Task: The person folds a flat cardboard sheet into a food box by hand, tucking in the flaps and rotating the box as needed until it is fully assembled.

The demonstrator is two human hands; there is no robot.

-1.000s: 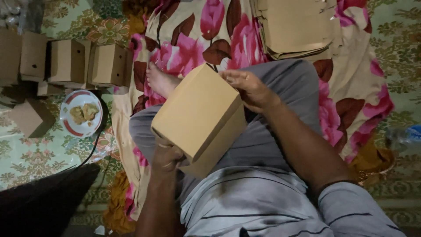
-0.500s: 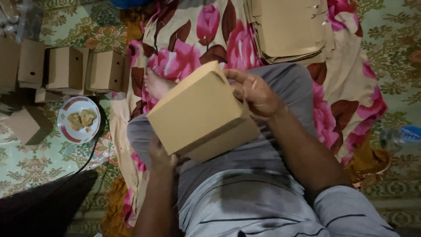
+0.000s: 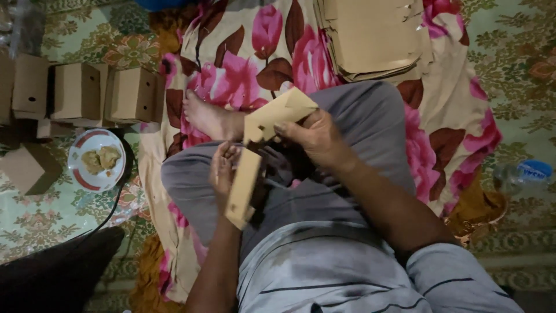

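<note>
**Another Box Takes Shape on the Floor**

Folded brown boxes (image 3: 81,93) stand at the floor's left edge beside a plate of snacks (image 3: 97,160). Over the lap, the left hand (image 3: 223,174) and right hand (image 3: 315,136) each clasp a half-folded cardboard box (image 3: 260,145). Flat cardboard blanks (image 3: 376,37), still unfolded, lie stacked on the floral cloth (image 3: 243,64).

We see a brown cardboard box (image 3: 263,150) held over the lap, folded brown boxes (image 3: 87,93) standing in a row at left, another (image 3: 26,168) lying nearby, and a stack of flat brown cartons (image 3: 376,37) on the floral cloth.
</note>
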